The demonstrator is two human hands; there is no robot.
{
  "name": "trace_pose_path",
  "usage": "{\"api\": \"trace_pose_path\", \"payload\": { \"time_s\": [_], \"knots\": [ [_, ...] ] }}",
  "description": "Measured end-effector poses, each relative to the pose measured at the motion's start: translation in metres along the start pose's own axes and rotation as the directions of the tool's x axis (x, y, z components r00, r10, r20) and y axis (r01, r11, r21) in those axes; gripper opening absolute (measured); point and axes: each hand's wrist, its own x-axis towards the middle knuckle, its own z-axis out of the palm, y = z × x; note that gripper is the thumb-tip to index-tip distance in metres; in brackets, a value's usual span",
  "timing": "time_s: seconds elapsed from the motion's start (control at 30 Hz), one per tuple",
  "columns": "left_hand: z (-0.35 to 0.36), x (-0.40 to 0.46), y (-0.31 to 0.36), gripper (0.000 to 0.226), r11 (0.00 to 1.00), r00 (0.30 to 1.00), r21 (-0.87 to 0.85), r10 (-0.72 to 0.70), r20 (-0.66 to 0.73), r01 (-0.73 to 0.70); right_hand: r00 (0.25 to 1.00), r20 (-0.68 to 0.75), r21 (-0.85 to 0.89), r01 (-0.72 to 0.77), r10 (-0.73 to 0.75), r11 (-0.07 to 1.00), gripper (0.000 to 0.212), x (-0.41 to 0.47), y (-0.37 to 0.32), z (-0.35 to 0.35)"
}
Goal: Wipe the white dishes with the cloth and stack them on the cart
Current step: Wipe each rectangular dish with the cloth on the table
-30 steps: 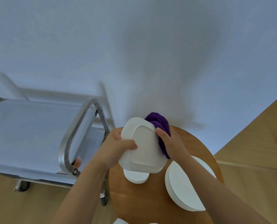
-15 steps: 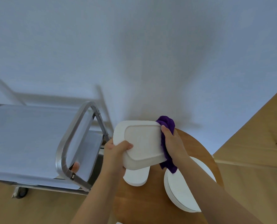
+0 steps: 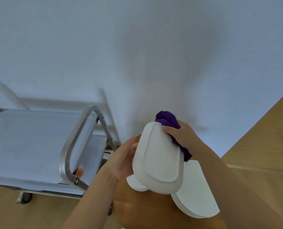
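I hold a white rectangular dish (image 3: 159, 160) tilted up above the round wooden table (image 3: 147, 209), its underside facing me. My left hand (image 3: 123, 160) supports its left edge, fingers behind the dish. My right hand (image 3: 181, 138) grips a purple cloth (image 3: 168, 119) against the dish's upper right edge, thumb on the rim. More of the cloth hangs down behind the dish. Below it a small white dish (image 3: 136, 184) and a stack of round white plates (image 3: 195, 194) rest on the table. The steel cart (image 3: 30, 141) stands to the left.
The cart's curved metal handle (image 3: 71, 146) rises between its top shelf and the table. A caster (image 3: 24, 198) shows under the cart. A plain white wall fills the background, with wooden floor at the right.
The dish has been turned from lying crosswise to standing lengthwise. My left hand shifted from its lower corner to its left side, and my right hand with the cloth moved up to the top edge.
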Motion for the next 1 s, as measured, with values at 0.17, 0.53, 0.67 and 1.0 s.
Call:
{"api": "trace_pose_path", "payload": {
  "time_s": [0.17, 0.53, 0.67, 1.0],
  "knots": [
    [0.010, 0.010, 0.006, 0.065, 0.998, 0.992, 0.051, -0.029, -0.123, 0.036, 0.989, 0.114, -0.112, 0.111, -0.099, 0.987, 0.021, -0.001, -0.017, 0.013],
    [0.017, 0.016, -0.004, 0.060, 0.981, 0.922, 0.091, 0.190, -0.338, -0.169, 0.976, -0.066, -0.132, 0.196, -0.206, 0.972, 0.041, -0.008, 0.007, 0.041],
    [0.019, 0.019, 0.001, 0.056, 0.966, 0.862, 0.137, 0.256, -0.438, -0.218, 0.975, -0.111, -0.131, 0.177, -0.192, 0.975, 0.044, -0.020, 0.021, 0.050],
    [0.035, 0.023, 0.011, 0.059, 0.928, 0.740, 0.173, 0.369, -0.562, -0.331, 0.940, -0.265, 0.028, 0.231, -0.215, 0.973, 0.045, -0.050, 0.024, 0.077]
  ]
}}
